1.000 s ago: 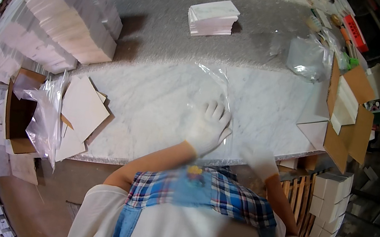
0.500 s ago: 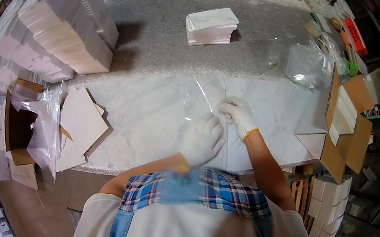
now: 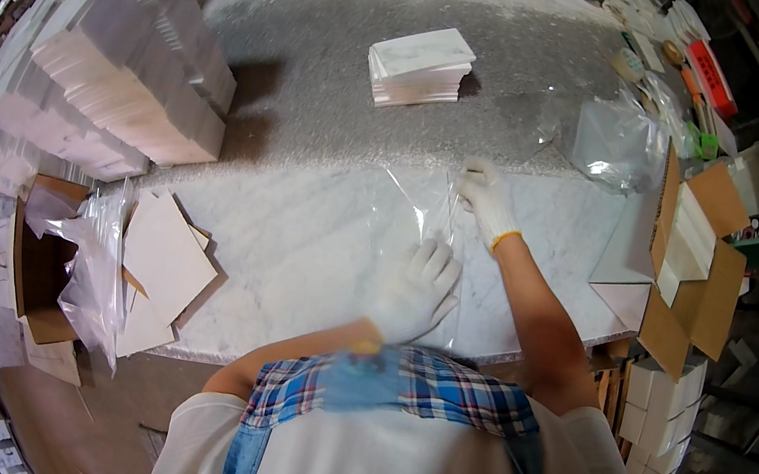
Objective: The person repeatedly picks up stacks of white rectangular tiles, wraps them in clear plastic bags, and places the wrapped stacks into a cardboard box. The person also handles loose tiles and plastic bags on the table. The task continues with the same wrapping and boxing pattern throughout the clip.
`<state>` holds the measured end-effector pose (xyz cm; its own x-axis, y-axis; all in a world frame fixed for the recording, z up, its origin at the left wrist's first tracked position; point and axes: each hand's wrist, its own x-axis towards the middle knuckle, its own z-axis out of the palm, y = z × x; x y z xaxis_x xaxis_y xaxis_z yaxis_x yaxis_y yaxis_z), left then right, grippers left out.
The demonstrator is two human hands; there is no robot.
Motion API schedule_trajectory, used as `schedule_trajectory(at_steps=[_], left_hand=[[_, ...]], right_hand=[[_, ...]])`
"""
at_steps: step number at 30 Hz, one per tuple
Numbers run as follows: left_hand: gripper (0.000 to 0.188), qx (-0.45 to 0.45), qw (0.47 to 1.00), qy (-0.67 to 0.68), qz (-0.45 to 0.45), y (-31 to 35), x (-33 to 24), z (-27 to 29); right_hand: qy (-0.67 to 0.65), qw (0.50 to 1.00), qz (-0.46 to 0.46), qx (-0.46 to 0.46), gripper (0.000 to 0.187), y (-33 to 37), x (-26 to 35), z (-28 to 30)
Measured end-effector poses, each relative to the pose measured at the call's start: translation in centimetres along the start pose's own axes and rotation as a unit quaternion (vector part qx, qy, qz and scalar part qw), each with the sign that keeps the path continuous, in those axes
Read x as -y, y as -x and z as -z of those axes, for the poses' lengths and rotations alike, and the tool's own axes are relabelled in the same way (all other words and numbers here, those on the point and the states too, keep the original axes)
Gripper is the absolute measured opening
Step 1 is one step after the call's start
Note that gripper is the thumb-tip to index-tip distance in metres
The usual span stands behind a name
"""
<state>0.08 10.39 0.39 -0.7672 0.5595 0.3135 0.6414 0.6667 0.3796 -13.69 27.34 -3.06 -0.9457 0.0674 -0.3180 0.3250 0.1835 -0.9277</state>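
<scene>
A thin clear plastic film point(image 3: 405, 191) lies on the pale marble slab point(image 3: 291, 221) in front of me; its outline is hard to follow. My left hand point(image 3: 418, 290), in a white knitted glove, rests on the film's near part with its fingers stretched out. Farther off and a little to the right, my right hand point(image 3: 487, 200), gloved in white with a yellow cuff, has its fingers bent together at the film's far right edge, apparently pinching it. The right fingertips are slightly blurred.
Beyond the film stands a short stack of white tiles point(image 3: 420, 66). Tall tile stacks point(image 3: 130, 41) rise at the left, above an open carton point(image 3: 47, 280) and loose white sheets point(image 3: 168, 256). At the right are a pile of clear plastic bags point(image 3: 620, 142) and an open cardboard box point(image 3: 716, 296).
My right hand has moved away from me along the film toward its far edge. My left hand has shifted slightly right, its fingers more stretched. The whole view has tilted slightly.
</scene>
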Motion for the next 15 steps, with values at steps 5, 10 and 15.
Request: schedule_trajectory(at_steps=[5,10,15], left_hand=[[0.050,0.034,0.999,-0.015,-0.022,-0.6,0.0,-0.9],[0.054,0.059,0.998,-0.016,-0.029,-1.3,0.5,-1.4],[0.057,0.057,0.998,0.000,-0.033,-1.7,0.9,-2.0]], right_hand=[[0.099,0.991,0.083,-0.039,0.045,-4.9,-3.7,2.0],[0.141,0.985,0.089,-0.036,0.041,-4.9,-2.5,1.7],[0.096,0.995,-0.003,0.024,0.060,-3.5,2.0,1.4]])
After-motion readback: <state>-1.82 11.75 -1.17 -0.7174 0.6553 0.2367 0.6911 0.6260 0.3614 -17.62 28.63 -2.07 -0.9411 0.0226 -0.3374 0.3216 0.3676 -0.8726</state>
